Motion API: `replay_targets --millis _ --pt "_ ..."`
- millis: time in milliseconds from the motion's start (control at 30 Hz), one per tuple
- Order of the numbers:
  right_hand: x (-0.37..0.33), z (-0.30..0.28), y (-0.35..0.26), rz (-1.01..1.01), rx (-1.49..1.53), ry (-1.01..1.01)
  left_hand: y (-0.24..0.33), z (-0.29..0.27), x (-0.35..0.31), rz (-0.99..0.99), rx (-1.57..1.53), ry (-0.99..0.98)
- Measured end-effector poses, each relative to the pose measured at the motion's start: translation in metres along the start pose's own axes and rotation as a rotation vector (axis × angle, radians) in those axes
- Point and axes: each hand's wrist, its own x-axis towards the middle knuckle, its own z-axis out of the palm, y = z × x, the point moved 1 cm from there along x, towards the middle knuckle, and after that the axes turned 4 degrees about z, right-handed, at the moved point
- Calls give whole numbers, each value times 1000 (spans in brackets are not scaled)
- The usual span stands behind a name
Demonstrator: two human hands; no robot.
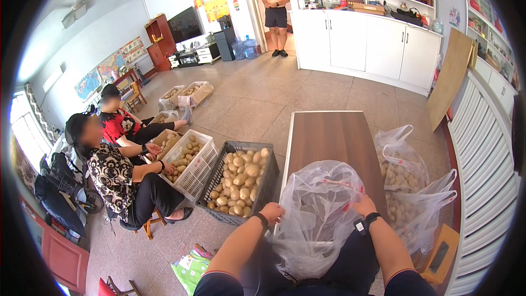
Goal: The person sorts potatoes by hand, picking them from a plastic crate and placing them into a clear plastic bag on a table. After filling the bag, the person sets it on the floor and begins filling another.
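Observation:
A large clear plastic bag (315, 186) spreads over the near end of a brown wood-top table (329, 131) and hangs down in front of my legs. Its mouth gapes upward, and no contents show through the film. At the bag's left side, my left hand (272, 213) is closed on the edge of the plastic. My right hand (364, 206) grips its right rim, near some red print. To the left of the table stands a dark grey crate (241, 221) heaped with potatoes (241, 181).
Tied clear bags of potatoes (402, 172) sit right of the table, by a white radiator (482, 170). Left of the grey crate, two seated people reach into a white crate (205, 167) and a box of potatoes. A person (275, 11) stands in the far doorway. A green bag (189, 268) lies on the floor.

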Motion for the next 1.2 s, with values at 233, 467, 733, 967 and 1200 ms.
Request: replay_targets --millis 233,467,733,967,1200 --pt "0 0 -1 -2 -7 -2 -1 0 1 -5 -32 -6" --pt "3 2 2 4 -8 9 0 0 4 16 -26 -9" --pt "-3 -3 -8 15 11 -2 0 -4 2 15 -49 -23" --pt "-1 -3 -3 16 17 -1 2 -2 3 5 -70 -24" --pt "0 -7 -3 -31 29 10 1 -8 8 58 -128 32"
